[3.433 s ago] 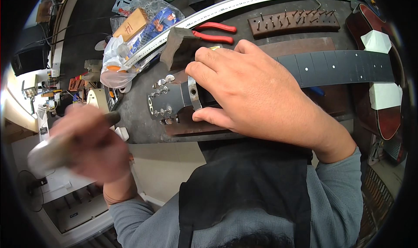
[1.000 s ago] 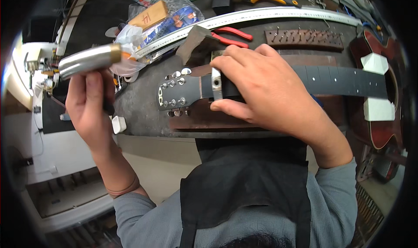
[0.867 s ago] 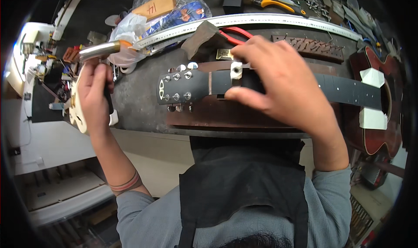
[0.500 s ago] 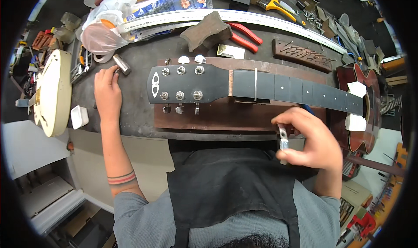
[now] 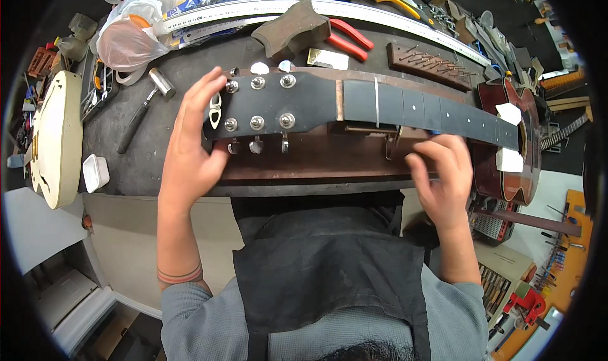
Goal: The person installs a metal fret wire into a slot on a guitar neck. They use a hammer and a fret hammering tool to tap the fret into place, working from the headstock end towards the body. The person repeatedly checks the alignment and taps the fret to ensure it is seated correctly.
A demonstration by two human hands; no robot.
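A dark guitar neck (image 5: pixel 430 109) with a black headstock (image 5: pixel 305 101) and silver tuning pegs lies across the bench. My left hand (image 5: pixel 193 142) grips the headstock's left end, fingers along the edge and thumb below. My right hand (image 5: pixel 443 174) is beside the neck's near side, fingers bent and slightly blurred, with a gap between thumb and forefinger. Nothing shows in that gap. Close to these fingertips, a brownish piece with a shiny metal edge (image 5: pixel 394 144) sits against the neck's underside. A pale strip (image 5: pixel 377 101) crosses the fingerboard.
A hammer (image 5: pixel 144 107) lies left of the headstock. Behind the neck are a dark shaped block (image 5: pixel 291 30), red-handled pliers (image 5: pixel 349 39), a long white ruler (image 5: pixel 247 12) and a wooden rack of pins (image 5: pixel 430 66). A cream guitar body (image 5: pixel 57 139) stands at far left.
My left hand has left the hammer and taken hold of the headstock. My right hand has moved up to the neck; the small metal piece it held no longer shows between its fingers.
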